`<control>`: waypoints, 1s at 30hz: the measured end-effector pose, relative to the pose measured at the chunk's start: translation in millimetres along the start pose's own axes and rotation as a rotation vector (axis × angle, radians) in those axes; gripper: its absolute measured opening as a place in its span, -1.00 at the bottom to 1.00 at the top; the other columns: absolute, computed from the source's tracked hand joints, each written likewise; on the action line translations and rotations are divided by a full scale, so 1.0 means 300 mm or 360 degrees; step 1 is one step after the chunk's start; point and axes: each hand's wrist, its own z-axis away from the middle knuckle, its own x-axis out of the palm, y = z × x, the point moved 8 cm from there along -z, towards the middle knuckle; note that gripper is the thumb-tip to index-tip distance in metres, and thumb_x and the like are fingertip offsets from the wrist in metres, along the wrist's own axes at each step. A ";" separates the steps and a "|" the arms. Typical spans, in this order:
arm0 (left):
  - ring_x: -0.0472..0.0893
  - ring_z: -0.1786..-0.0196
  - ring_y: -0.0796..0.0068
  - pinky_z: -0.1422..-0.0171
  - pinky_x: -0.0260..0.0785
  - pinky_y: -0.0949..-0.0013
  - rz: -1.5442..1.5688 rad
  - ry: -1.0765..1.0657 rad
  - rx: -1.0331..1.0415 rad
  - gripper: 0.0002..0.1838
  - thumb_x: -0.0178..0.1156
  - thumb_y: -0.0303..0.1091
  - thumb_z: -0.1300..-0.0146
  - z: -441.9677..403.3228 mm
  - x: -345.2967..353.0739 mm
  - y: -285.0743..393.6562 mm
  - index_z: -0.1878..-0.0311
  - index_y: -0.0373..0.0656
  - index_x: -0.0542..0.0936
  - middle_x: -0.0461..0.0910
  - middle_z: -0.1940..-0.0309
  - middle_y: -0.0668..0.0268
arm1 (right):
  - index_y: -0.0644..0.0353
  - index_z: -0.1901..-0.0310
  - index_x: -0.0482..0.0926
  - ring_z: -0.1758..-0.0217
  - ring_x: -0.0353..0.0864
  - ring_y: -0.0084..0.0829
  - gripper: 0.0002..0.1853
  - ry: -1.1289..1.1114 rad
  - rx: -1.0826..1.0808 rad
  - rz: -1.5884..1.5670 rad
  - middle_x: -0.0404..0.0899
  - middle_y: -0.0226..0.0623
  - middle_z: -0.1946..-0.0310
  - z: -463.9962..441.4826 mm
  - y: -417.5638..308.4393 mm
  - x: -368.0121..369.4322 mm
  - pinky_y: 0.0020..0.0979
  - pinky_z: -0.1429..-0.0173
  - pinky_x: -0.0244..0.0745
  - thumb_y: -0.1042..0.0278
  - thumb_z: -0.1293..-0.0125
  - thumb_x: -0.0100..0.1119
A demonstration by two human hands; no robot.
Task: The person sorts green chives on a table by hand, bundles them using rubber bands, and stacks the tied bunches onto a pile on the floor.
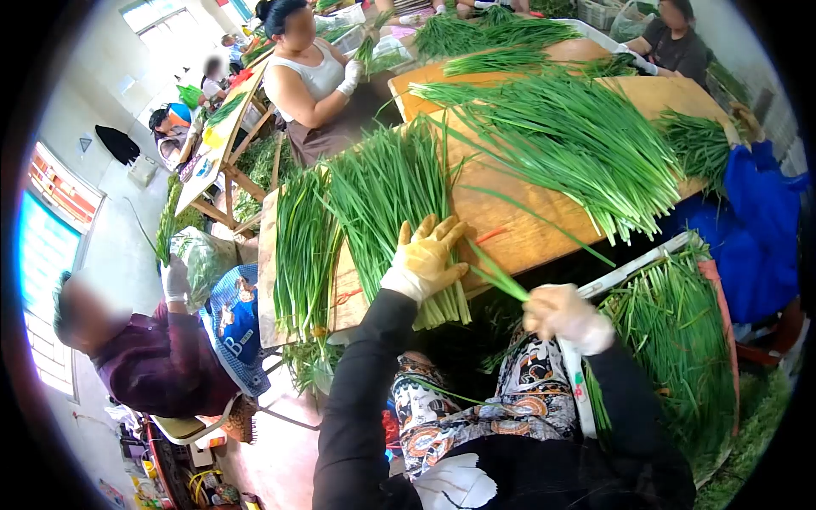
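Observation:
My left hand (pixel 425 257), in a pale glove, lies with fingers spread on the lower part of a pile of green stalks (pixel 387 191) on the wooden table (pixel 501 217). Closed around the white ends of a few stalks (pixel 497 274) is my right hand (pixel 565 319), also gloved, held off the table's near edge above my lap. Left of the pile lies a narrower bunch (pixel 302 246). A large heap of stalks (pixel 578 144) spreads across the table to the right. Red ties (pixel 490 235) rest on the wood.
A crate full of greens (pixel 671 348) stands at my right, its pale rim near my right hand. One person (pixel 161 357) sits at the left, another (pixel 314 85) stands beyond the table. A blue-sleeved co-worker's arm (pixel 756 212) reaches in at the right.

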 end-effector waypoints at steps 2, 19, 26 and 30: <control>0.07 -0.33 0.08 -0.30 -0.19 -0.17 0.0025 0.0029 0.0022 -0.28 0.10 0.02 -0.02 -0.007 0.005 0.004 -0.27 0.12 0.14 0.12 -0.28 0.32 | 0.20 0.47 0.48 0.66 0.43 -0.59 -0.84 0.0180 -0.0250 0.0193 0.48 -0.36 0.63 0.126 -0.111 -0.144 -0.57 0.55 0.34 0.34 -0.18 0.00; 0.22 -0.22 0.22 -0.28 -0.05 0.04 0.0442 0.0644 -0.0139 -0.58 0.04 -0.22 -0.14 0.083 -0.143 -0.038 -0.08 -0.12 0.35 0.29 -0.13 0.20 | 0.17 0.53 0.46 0.65 0.45 -0.43 -0.84 0.1318 -0.1697 0.1288 0.43 -0.31 0.69 0.182 -0.813 -0.060 -0.42 0.59 0.39 0.36 -0.17 0.06; 0.48 0.10 0.53 -0.08 0.29 0.50 0.1766 0.1379 -0.0741 -0.77 0.00 -0.40 -0.25 0.439 -0.100 -0.415 0.06 -0.25 0.47 0.52 0.18 0.27 | 0.09 0.53 0.52 0.55 0.54 -0.30 -0.86 0.0548 -0.1309 0.1725 0.52 -0.28 0.64 -0.150 -0.466 0.399 -0.36 0.46 0.44 0.26 -0.05 0.06; 0.29 -0.21 0.26 -0.30 0.06 0.30 0.1304 0.0992 -0.0577 -0.49 0.02 -0.23 -0.23 0.392 -0.101 -0.277 -0.18 -0.31 0.25 0.31 -0.13 0.02 | 0.07 0.70 0.49 0.67 0.51 -0.28 -0.82 0.0596 -0.1141 0.1877 0.46 -0.25 0.77 -0.149 -0.375 0.485 -0.34 0.58 0.38 0.31 0.01 0.05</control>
